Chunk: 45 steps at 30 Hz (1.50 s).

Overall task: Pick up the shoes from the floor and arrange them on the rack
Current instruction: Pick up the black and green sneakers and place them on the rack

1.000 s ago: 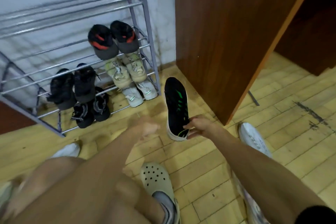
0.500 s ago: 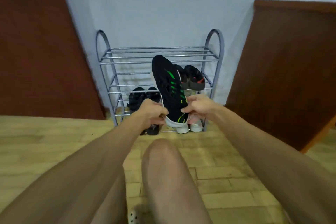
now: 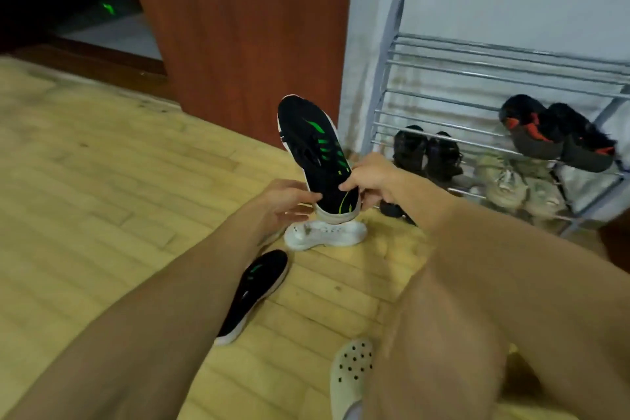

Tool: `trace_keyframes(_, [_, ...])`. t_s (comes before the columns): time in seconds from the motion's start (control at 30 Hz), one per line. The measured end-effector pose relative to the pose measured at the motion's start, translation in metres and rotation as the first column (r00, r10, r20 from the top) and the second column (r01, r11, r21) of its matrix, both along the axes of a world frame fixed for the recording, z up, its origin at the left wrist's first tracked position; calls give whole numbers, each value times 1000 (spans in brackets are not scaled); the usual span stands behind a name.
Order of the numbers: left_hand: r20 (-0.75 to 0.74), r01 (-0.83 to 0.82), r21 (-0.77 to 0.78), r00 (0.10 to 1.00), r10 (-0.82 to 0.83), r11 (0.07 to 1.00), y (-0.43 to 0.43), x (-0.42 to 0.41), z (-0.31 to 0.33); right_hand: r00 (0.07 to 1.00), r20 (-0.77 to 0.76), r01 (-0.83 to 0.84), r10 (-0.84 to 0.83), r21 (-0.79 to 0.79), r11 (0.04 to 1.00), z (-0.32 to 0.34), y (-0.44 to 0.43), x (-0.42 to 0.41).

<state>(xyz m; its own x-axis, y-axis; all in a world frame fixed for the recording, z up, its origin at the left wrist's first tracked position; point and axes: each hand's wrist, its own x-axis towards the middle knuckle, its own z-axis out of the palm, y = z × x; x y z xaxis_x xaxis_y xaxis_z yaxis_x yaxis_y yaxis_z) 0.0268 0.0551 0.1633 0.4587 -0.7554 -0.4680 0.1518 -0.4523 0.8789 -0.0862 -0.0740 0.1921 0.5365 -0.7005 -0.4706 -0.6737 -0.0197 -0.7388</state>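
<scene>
A black shoe with green stripes [image 3: 312,143] is held in the air, toe up, to the left of the metal shoe rack [image 3: 439,72]. My right hand [image 3: 373,179] grips its heel from the right. My left hand [image 3: 284,198] touches the heel's left side with fingers spread. Its matching black shoe [image 3: 254,290] lies on the wooden floor below my left forearm. A white sneaker [image 3: 325,233] lies on the floor just under the held shoe.
The rack holds black shoes [image 3: 426,152], beige sneakers [image 3: 511,181] and black-and-red shoes [image 3: 559,135]. A brown wooden door [image 3: 238,27] stands left of the rack. A pale clog [image 3: 353,375] is on my foot near my knee.
The view has swung left, putting the rack at the right. The shoe stays held in both hands, now left of the rack. A second black shoe and a white sneaker have come into view.
</scene>
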Motion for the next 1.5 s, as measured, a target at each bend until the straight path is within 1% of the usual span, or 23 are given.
trace_keyframes(0.07, [-13, 0, 29, 1000, 1, 1000, 24, 20, -34, 999, -40, 2, 3, 115, 993, -34, 12, 23])
trace_keyframes(0.1, [-23, -12, 57, 1000, 13, 998, 36, 27, -53, 998, -62, 2, 7, 143, 990, -51, 16, 31])
trace_keyframes(0.13, [-28, -26, 106, 999, 29, 994, 48, 34, -72, 996, -88, 6, 5, 132, 991, -70, 19, 39])
trace_keyframes(0.2, [5, -55, 244, 998, 55, 968, 71, 49, -111, 987, -160, -26, 32, 40, 999, -103, 26, 51])
trace_keyframes(0.27, [67, -89, 391, 995, 69, 916, 92, 62, -147, 962, -258, -109, 83, -86, 990, -131, 32, 59])
trace_keyframes(0.3, [100, -108, 455, 993, 70, 884, 102, 69, -165, 948, -298, -157, 115, -124, 980, -143, 35, 62])
trace_keyframes(0.33, [133, -117, 516, 990, 55, 848, 110, 74, -182, 929, -334, -213, 157, -138, 967, -155, 36, 64])
trace_keyframes(0.4, [207, -112, 619, 978, -25, 777, 124, 84, -214, 892, -392, -305, 226, -152, 940, -179, 37, 63])
trace_keyframes(0.47, [300, -141, 674, 949, -94, 725, 131, 91, -239, 872, -407, -352, 271, -137, 926, -201, 33, 61])
trace_keyframes(0.53, [369, -201, 671, 925, -87, 714, 132, 96, -260, 850, -428, -393, 307, -128, 911, -215, 27, 58])
trace_keyframes(0.57, [373, -213, 674, 925, -77, 707, 130, 96, -269, 839, -438, -412, 322, -126, 902, -219, 24, 57])
trace_keyframes(0.67, [334, -208, 709, 941, -61, 674, 124, 95, -290, 822, -451, -436, 348, -104, 894, -230, 14, 56])
trace_keyframes(0.77, [348, -192, 759, 927, -139, 622, 121, 90, -304, 831, -442, -401, 338, -56, 914, -239, 9, 52])
trace_keyframes(0.83, [303, -146, 786, 938, -169, 600, 118, 81, -310, 840, -437, -378, 322, -45, 925, -244, 7, 50])
trace_keyframes(0.9, [262, -135, 797, 955, -136, 589, 118, 70, -316, 843, -435, -368, 316, -38, 929, -245, 7, 48])
trace_keyframes(0.97, [262, -175, 799, 963, -70, 576, 118, 60, -319, 849, -433, -350, 303, -31, 936, -244, 7, 45])
trace_keyframes(1.03, [220, -179, 801, 976, -3, 572, 114, 50, -312, 856, -435, -326, 280, -35, 945, -241, 9, 41])
trace_keyframes(1.13, [71, -146, 754, 987, 143, 641, 106, 30, -297, 875, -426, -274, 230, -42, 961, -234, 15, 33])
trace_keyframes(1.27, [-97, -147, 662, 955, 278, 735, 105, 5, -277, 902, -398, -200, 168, -41, 979, -212, 29, 24])
trace_keyframes(1.33, [-132, -200, 614, 928, 349, 764, 105, -2, -259, 915, -381, -156, 132, -32, 987, -192, 35, 20])
trace_keyframes(1.4, [-150, -234, 565, 914, 377, 791, 105, -3, -234, 932, -352, -101, 85, -28, 994, -170, 36, 16])
trace_keyframes(1.5, [-71, -276, 499, 932, 357, 821, 107, -4, -197, 955, -294, -47, 31, -48, 998, -133, 35, 8])
